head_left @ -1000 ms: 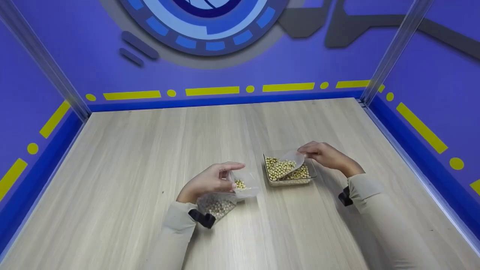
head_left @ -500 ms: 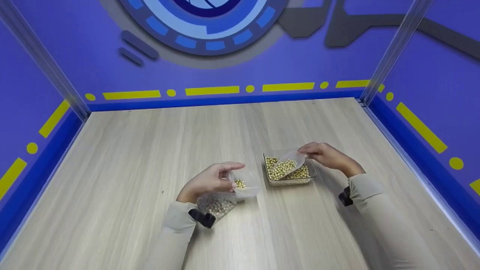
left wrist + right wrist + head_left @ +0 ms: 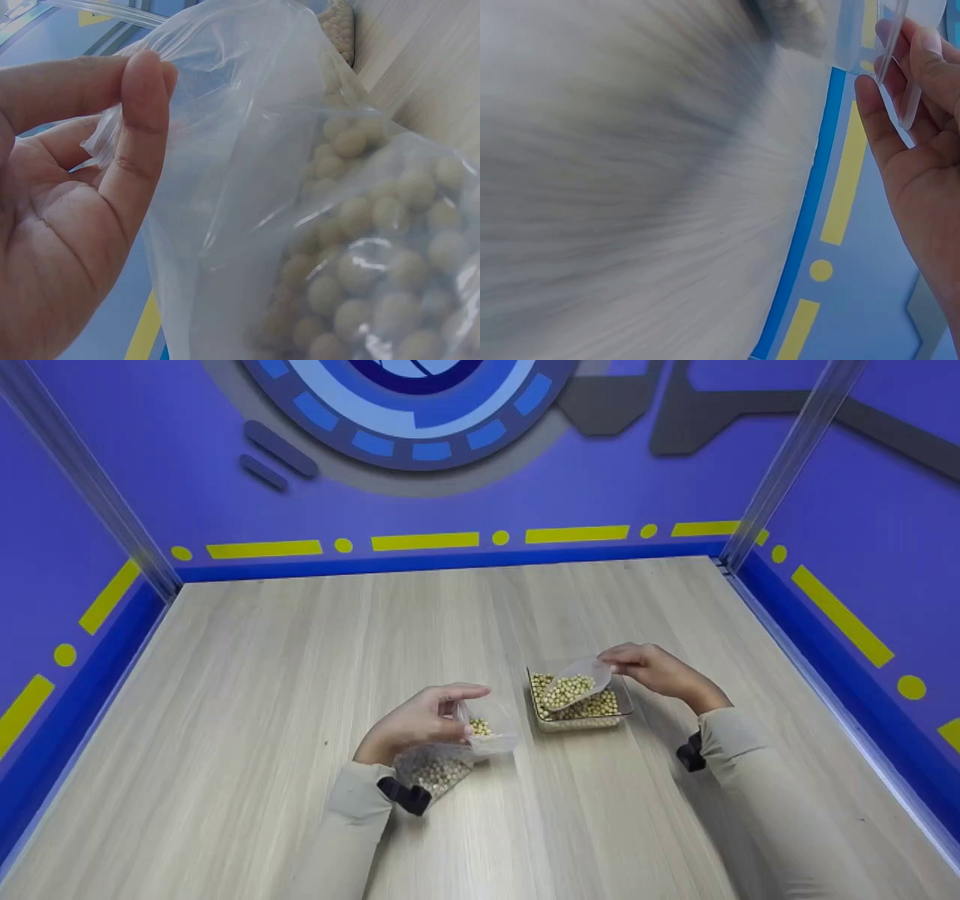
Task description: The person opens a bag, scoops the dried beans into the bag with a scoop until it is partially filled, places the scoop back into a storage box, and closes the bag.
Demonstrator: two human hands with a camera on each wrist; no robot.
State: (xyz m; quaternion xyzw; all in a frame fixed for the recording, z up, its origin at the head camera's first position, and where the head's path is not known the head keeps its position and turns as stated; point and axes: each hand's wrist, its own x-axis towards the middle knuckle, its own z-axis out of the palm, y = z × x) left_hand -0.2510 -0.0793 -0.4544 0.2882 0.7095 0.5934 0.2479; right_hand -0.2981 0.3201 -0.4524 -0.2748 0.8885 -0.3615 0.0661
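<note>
My left hand (image 3: 420, 725) pinches the edge of a clear plastic bag (image 3: 217, 142) between thumb and fingers. Pale yellow, round beans (image 3: 390, 277) fill the bag's lower part, and its mouth gapes to the right in the head view. By its handle, my right hand (image 3: 660, 671) grips a translucent plastic scoop (image 3: 598, 670) heaped with the same beans. The scoop slants down to the left over a clear rectangular container (image 3: 626, 714), which also holds beans (image 3: 604, 705). Whether the scoop touches the beans beneath is hard to tell. In the right wrist view, fingers (image 3: 881, 112) curl round the handle.
Everything stands on a light wood-grain table (image 3: 300, 660). Blue panels (image 3: 450, 510) with yellow markings wall it in at the back and both sides. The container sits a short gap to the right of the bag's mouth.
The scoop's loaded tip has lifted slightly off the beans in the container, with my right hand shifting a little to the right. My left hand and the bag have stayed in place.
</note>
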